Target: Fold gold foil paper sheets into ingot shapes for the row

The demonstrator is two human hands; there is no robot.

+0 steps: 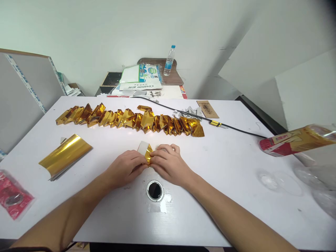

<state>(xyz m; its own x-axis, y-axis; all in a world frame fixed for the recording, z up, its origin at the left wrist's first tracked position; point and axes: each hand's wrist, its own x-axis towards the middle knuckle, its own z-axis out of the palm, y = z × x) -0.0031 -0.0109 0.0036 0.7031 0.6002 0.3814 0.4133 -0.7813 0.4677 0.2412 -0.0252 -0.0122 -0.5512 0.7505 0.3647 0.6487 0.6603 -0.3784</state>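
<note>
Right at the centre of the frame, my left hand and my right hand meet, fingers pinching a small gold foil paper piece with a pale underside. Just below sits a round black disc with a silver rim, set on the glossy white table. Over at left, there's a curved stack of shiny gold foil sheets, and above my hands a long row of folded gold foil shapes runs across. A clear water bottle with a blue cap stands at top centre; a red-and-yellow labelled plastic bottle lies at the right.
</note>
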